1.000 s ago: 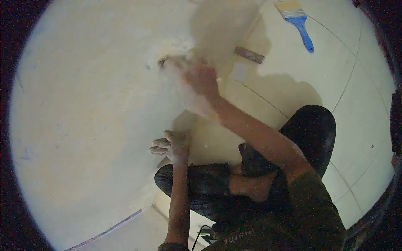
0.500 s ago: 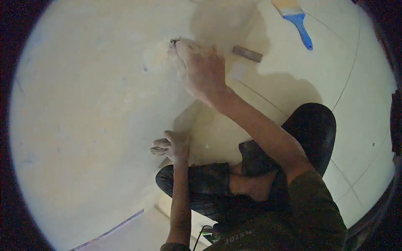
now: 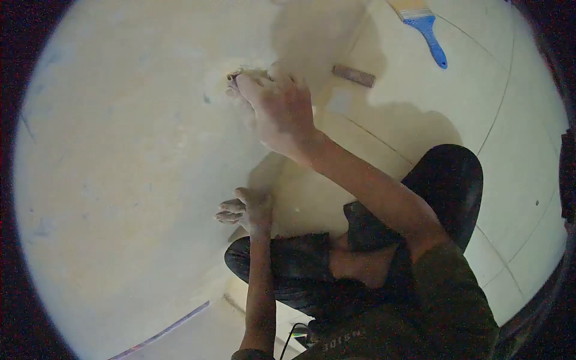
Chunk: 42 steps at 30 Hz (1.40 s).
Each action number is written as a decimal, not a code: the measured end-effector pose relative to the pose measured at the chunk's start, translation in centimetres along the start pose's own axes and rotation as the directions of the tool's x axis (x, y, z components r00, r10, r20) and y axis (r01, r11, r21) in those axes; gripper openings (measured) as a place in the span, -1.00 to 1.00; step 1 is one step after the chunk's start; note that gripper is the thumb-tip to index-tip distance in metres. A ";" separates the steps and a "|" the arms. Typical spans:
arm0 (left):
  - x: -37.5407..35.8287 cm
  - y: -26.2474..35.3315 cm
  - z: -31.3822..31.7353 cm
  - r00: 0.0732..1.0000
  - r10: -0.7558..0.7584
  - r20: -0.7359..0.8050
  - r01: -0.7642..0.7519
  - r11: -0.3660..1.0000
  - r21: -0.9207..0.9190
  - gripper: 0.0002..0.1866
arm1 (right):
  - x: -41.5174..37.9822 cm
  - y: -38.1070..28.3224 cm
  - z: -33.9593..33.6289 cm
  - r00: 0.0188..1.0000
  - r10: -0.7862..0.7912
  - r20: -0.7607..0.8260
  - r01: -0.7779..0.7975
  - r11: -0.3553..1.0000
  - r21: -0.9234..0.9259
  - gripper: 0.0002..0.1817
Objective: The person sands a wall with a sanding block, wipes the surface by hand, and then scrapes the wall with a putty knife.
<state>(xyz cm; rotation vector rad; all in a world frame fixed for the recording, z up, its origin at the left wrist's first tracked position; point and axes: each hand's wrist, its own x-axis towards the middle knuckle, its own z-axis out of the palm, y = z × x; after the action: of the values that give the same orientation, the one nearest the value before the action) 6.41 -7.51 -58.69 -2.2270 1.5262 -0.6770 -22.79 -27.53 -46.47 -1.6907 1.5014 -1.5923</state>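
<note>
My right hand (image 3: 281, 114), dusted with pale powder, is closed round a small curled piece (image 3: 233, 77) that looks like folded sandpaper. It presses this on the pale, patchy wall surface (image 3: 138, 150). Lower down, my left hand (image 3: 247, 210) rests against the same surface, its dusty fingers bent a little and apart, holding nothing. To the right of my right hand, a brown block (image 3: 354, 76) lies on the tiled floor (image 3: 510, 180), with a small pale square (image 3: 341, 101) just below it.
A paintbrush (image 3: 427, 36) with a blue handle lies at the upper right. My dark-clothed knee (image 3: 447, 180) is at the right and my other knee (image 3: 240, 258) is close under my left hand. A thin strip (image 3: 162, 330) runs along the lower left.
My right hand has moved left and slightly down along the surface with the curled piece. My left hand has stayed in place.
</note>
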 end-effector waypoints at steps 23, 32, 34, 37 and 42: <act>0.5 -1.9 0.9 0.984 0.071 -0.163 -0.069 0.997 0.014 0.36 | 0.7 2.4 3.0 0.977 -0.128 -0.171 0.109 0.987 -0.116 -0.85; 0.3 -3.9 1.2 0.970 0.087 -0.225 -0.110 0.989 -0.094 0.32 | -0.6 1.0 3.7 0.994 -0.043 -0.105 0.027 0.989 -0.142 -0.79; 1.4 -0.8 1.7 0.982 0.052 -0.180 -0.070 0.993 -0.099 0.32 | -0.5 5.1 4.0 0.983 -0.054 -0.178 0.035 0.994 -0.108 -0.77; 1.3 -0.8 2.1 0.975 0.076 -0.207 -0.094 0.992 -0.081 0.31 | -0.3 5.3 4.6 0.983 -0.111 -0.148 0.098 0.991 -0.094 -0.76; 1.9 -1.1 3.3 0.984 0.080 -0.158 -0.079 0.997 0.011 0.35 | -3.1 6.9 8.4 0.976 -0.201 -0.079 0.185 0.968 -0.172 -0.65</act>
<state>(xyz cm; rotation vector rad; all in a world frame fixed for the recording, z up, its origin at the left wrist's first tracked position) 9.66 -8.79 -60.47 -2.1395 1.6772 -0.8495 -17.75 -30.60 -56.11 -1.9279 1.5948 -1.7113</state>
